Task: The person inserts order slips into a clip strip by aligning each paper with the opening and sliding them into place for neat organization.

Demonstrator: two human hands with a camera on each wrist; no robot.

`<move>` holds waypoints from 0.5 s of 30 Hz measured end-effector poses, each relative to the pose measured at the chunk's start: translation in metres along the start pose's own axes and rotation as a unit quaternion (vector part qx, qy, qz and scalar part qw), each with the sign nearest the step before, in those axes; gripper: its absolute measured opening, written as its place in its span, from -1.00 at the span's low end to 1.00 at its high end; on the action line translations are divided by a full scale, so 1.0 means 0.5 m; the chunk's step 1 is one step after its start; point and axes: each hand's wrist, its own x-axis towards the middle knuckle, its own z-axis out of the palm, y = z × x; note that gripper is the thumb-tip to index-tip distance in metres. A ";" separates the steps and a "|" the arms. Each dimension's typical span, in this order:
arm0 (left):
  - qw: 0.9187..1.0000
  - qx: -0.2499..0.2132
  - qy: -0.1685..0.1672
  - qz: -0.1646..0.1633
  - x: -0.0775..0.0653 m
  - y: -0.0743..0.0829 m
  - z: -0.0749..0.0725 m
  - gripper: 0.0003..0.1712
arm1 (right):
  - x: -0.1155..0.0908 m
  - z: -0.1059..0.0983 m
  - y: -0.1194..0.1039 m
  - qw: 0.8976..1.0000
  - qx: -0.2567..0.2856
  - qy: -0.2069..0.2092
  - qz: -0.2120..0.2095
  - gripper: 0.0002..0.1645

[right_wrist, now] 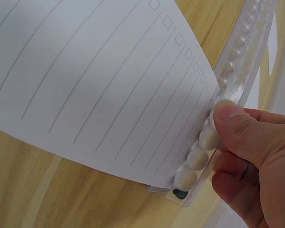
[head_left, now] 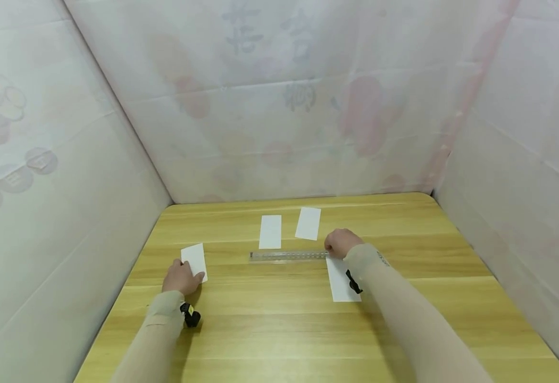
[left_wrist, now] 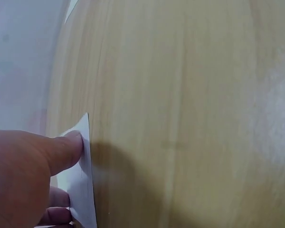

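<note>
My right hand (head_left: 342,243) pinches the right end of a clear plastic strip (head_left: 289,256) between thumb and fingers. In the right wrist view, this strip (right_wrist: 199,156) holds a row of round pearly beads or bumps, with a dark spot at its end. Against its edge lies a white paper slip (head_left: 342,284), printed with ruled lines and small boxes in the right wrist view. At the left, my left hand (head_left: 182,277) holds another white slip (head_left: 195,260) by its sides. The left wrist view has the thumb on that slip (left_wrist: 83,190), which looks slightly bent; some fingers are hidden.
Two more white slips, one upright (head_left: 270,232) and one slightly turned (head_left: 308,223), lie beyond the strip. The wooden table (head_left: 269,330) is bounded by printed fabric walls at the back (head_left: 279,133), left and right.
</note>
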 end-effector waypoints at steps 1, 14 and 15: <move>1.000 0.001 -0.002 0.002 0.002 0.001 0.001 -0.23 | 0.001 -0.001 0.003 1.000 0.000 -0.003 0.000 -0.87; 0.998 -0.057 0.008 -0.003 0.023 -0.003 -0.004 -0.38 | 0.012 0.015 0.020 1.000 0.008 0.014 -0.002 -0.76; 0.998 -0.059 0.008 -0.001 0.024 -0.006 -0.005 -0.39 | 0.014 0.014 0.019 1.000 0.009 0.014 -0.001 -0.72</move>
